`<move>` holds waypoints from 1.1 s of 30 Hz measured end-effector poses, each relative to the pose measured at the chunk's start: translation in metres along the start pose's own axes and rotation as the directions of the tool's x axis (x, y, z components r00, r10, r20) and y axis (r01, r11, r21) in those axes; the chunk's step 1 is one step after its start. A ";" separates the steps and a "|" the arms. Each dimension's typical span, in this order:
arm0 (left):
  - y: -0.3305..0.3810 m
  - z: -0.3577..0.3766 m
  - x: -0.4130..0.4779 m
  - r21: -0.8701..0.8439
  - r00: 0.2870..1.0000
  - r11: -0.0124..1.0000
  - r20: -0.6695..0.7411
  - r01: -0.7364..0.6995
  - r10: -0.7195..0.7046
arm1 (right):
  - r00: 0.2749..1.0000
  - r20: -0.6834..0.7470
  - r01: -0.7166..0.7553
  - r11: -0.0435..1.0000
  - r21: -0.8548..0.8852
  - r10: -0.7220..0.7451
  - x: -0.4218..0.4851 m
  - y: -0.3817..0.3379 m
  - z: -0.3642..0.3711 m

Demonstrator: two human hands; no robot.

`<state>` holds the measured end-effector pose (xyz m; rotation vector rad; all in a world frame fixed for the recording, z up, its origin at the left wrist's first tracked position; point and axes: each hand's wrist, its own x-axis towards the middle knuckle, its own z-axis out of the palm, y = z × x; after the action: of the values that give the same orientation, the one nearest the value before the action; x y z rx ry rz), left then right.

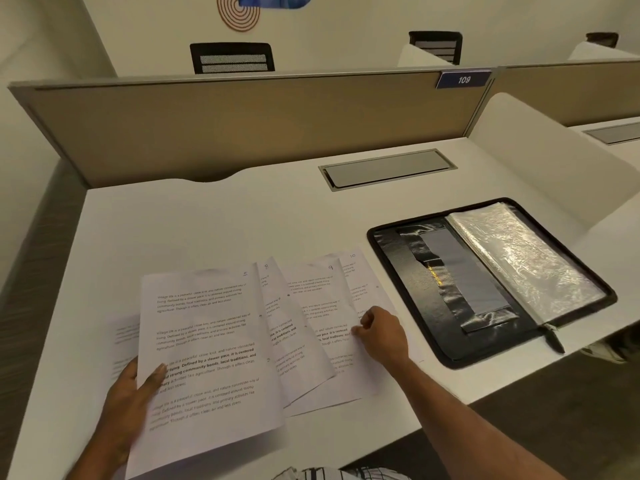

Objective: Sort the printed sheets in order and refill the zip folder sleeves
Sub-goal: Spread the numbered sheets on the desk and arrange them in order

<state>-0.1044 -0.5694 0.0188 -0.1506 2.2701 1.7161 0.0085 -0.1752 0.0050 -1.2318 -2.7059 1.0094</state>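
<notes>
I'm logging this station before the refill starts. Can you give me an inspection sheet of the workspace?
Surface: white desk, closed hatch set in its far side.
Job's things: sheets fanned near the front edge, handwritten 5, 8, 9, 10 showing; black folder open to their right, clear sleeves on its right half.
Clutter: nothing seen.
Grips: left hand holds the sheet marked 5 at its left edge, thumb on top; right hand pinches a sheet edge near 9 and 10.
Cables: nothing seen.
Surroundings: tan partition with tag 109, chairs beyond.
</notes>
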 end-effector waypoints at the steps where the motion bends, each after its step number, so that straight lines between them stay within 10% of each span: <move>1: 0.000 -0.001 0.000 0.008 1.000 1.000 -0.005 0.003 -0.003 | 1.000 -0.004 -0.005 0.999 0.032 0.005 0.001 -0.002 -0.001; 33: 0.003 0.000 -0.002 -0.082 1.000 0.997 0.000 0.000 0.000 | 0.998 -0.036 0.048 0.991 0.125 -0.044 0.059 -0.045 -0.020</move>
<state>-0.1031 -0.5684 0.0221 -0.1684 2.2008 1.8102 -0.0576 -0.1457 0.0313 -1.1488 -2.5891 1.1240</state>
